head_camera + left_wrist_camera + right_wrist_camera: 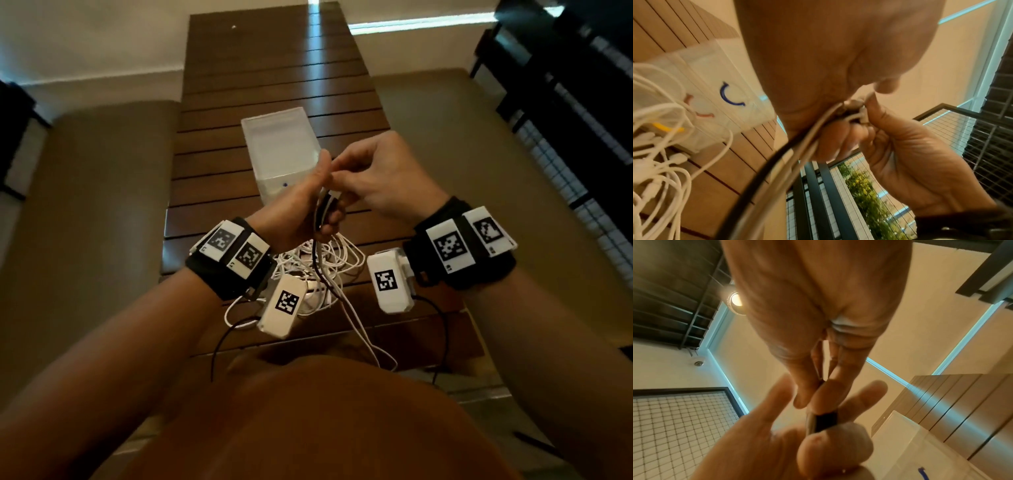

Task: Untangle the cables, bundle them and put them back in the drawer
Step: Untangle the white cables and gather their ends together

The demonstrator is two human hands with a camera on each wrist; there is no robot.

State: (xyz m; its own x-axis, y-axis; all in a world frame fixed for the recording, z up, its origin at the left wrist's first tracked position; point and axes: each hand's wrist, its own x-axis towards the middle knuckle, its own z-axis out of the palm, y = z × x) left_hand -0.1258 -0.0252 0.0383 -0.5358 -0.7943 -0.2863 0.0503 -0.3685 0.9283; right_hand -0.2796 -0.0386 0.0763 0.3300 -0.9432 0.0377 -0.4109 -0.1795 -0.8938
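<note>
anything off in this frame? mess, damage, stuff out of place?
Only the expected mess: white cables lie in a tangled heap on the slatted table, some trailing over its near edge. The left hand grips a black and white bundle; the right hand pinches at its top. No visible damage.

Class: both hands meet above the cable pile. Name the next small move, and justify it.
Probably the right hand draws the pinched end free, while the left hand grips the black and white cables, whose strands trail into the tangle below.
</note>
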